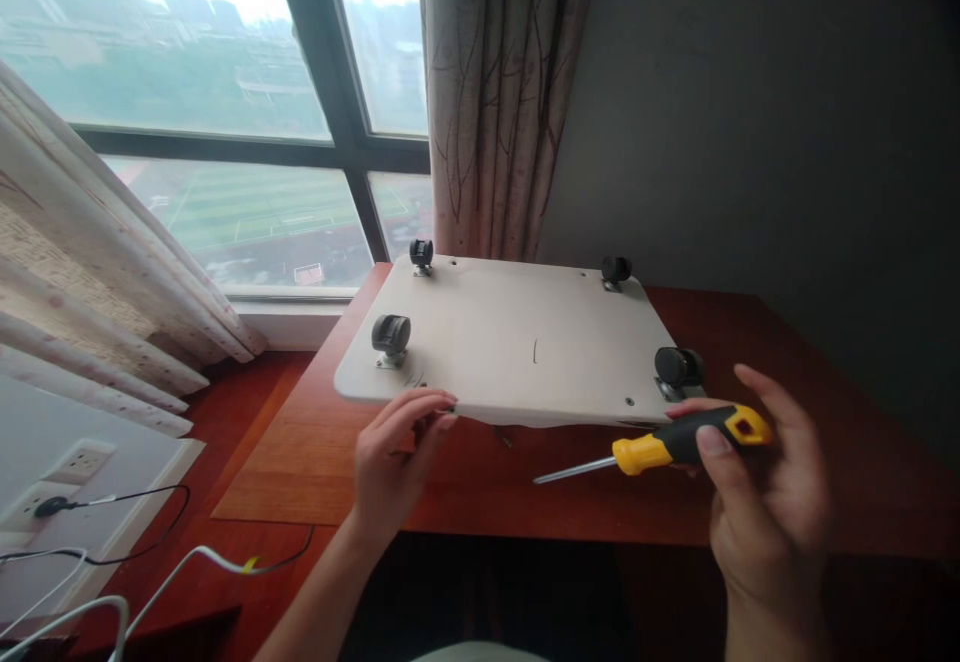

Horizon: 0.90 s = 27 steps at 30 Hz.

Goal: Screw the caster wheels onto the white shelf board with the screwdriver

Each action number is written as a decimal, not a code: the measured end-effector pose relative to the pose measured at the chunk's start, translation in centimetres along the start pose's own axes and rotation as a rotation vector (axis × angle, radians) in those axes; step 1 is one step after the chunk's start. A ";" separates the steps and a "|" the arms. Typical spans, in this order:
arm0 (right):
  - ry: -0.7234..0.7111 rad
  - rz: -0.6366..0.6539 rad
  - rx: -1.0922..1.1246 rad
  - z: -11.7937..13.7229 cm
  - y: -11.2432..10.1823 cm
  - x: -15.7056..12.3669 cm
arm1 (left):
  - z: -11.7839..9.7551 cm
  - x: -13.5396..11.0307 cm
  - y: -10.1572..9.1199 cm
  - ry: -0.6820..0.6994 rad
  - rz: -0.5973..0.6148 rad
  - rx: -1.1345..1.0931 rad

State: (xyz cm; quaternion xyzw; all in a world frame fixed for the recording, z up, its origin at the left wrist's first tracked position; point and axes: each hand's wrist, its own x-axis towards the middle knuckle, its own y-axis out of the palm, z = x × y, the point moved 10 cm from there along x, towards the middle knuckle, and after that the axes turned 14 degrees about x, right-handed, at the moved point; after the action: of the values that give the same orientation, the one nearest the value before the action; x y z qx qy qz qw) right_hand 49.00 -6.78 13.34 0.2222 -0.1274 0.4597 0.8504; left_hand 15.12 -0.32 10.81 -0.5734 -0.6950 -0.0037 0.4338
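A pale board [517,342] lies upside down on a red-brown wooden table [570,502], with a black caster at each corner: near left [391,336], far left [421,254], far right [616,270], near right [679,368]. My left hand [394,457] grips the board's near edge, fingers curled over it. My right hand [757,487] holds a yellow and black screwdriver [660,447] by its handle, the metal shaft pointing left just above the table, in front of the board.
A large window [225,92] with curtains [495,92] stands behind the table, a grey wall [787,142] to the right. At lower left a wall socket [79,462] and several cables [112,542] run along a ledge.
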 end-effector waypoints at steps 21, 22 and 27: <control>-0.135 0.302 -0.009 3.2 11.4 1.9 | 2.2 2.4 -3.0 -0.078 -0.063 0.341; -0.138 0.304 -0.001 3.3 11.6 2.1 | 2.2 2.5 -3.1 -0.071 -0.061 0.353; -0.180 0.370 0.017 4.4 13.9 2.8 | 2.0 2.7 -2.4 -0.009 0.006 0.472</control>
State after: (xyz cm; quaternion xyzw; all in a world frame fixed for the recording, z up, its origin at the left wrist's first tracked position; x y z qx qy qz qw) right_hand 38.85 -0.27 21.94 0.2424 -0.2376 0.5874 0.7347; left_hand 12.09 2.01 12.42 -0.4582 -0.6768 0.1626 0.5528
